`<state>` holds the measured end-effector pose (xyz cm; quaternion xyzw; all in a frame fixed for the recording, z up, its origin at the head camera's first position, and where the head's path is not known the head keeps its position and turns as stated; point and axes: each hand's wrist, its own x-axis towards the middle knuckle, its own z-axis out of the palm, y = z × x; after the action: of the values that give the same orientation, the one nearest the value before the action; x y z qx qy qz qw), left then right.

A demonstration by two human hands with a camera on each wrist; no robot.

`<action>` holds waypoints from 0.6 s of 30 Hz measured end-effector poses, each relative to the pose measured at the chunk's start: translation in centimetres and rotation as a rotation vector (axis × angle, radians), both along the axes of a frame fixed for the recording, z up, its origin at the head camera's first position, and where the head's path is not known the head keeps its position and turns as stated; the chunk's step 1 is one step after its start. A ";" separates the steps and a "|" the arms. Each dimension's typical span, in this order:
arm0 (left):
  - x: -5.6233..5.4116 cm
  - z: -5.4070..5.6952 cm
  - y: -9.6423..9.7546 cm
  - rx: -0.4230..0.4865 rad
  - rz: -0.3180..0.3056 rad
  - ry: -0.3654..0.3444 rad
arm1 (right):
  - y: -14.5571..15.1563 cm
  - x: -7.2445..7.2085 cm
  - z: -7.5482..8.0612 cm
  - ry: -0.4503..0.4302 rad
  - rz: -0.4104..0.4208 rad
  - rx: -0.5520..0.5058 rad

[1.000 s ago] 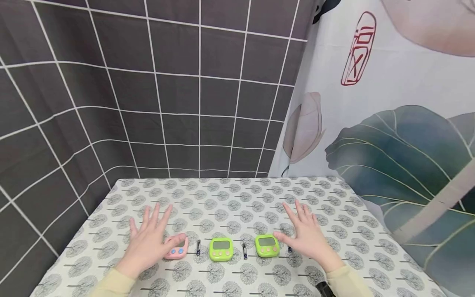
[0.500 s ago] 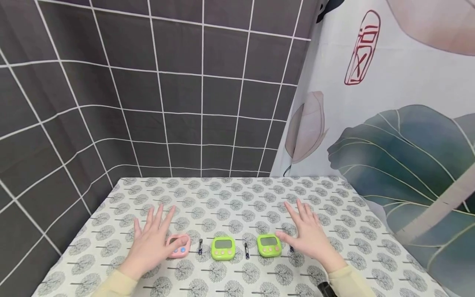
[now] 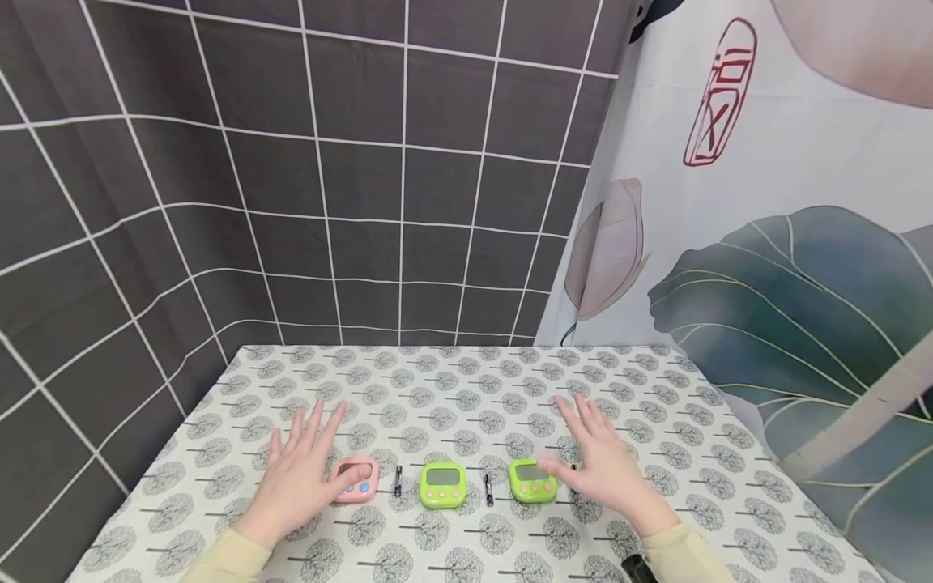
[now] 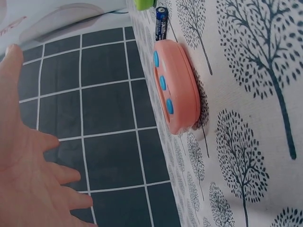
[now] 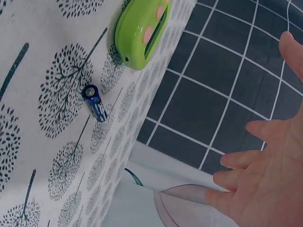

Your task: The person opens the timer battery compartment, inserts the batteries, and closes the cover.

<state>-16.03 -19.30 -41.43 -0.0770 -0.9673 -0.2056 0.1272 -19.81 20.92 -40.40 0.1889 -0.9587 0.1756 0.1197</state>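
A pink timer point(image 3: 368, 487) with blue buttons lies on the table at the left, partly covered by my left hand point(image 3: 297, 476) in the head view. That hand hovers with fingers spread, apart from the timer point(image 4: 182, 90) in the left wrist view. Two green timers stand to the right, one in the middle point(image 3: 442, 486) and another point(image 3: 535, 489) beside my right hand point(image 3: 603, 461). The right hand is also spread in the air and holds nothing. Small dark blue batteries lie between the timers point(image 3: 398, 481), point(image 3: 489, 490); a third battery point(image 5: 94, 103) lies below the right hand.
The table point(image 3: 408, 559) wears a white cloth printed with grey trees. A dark checked curtain point(image 3: 364, 178) hangs behind and to the left. A white curtain point(image 3: 656, 243) with leaf prints hangs at the right. A black strap point(image 3: 639, 568) sits near the right sleeve.
The head view has shifted slightly, so the table things appear a little farther right. Both hands stay spread and hold nothing; the timers and batteries keep their places on the cloth.
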 end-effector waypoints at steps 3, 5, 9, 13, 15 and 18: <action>0.0 -0.1 -0.1 0.000 -0.011 0.004 | -0.2 0.2 -0.2 -0.006 0.005 -0.010; -0.1 -0.3 -0.2 0.010 -0.023 0.006 | -0.4 0.1 -0.3 -0.014 0.007 -0.022; -0.2 -0.8 -0.4 0.040 -0.049 0.001 | -0.8 0.1 -0.6 -0.012 0.016 -0.046; -0.3 -1.2 -0.7 0.070 -0.061 -0.017 | -1.2 0.0 -0.7 0.000 0.036 -0.065; -0.3 -1.3 -0.8 0.087 -0.069 -0.022 | -1.4 -0.1 -0.8 -0.007 0.048 -0.082; -0.3 -1.4 -1.0 0.122 -0.086 -0.026 | -2.0 -0.2 -0.9 -0.033 0.066 -0.100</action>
<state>-16.34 -20.29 -42.84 -0.1079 -0.9503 -0.2706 0.1104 -20.05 18.89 -41.31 0.2115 -0.9438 0.2300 0.1073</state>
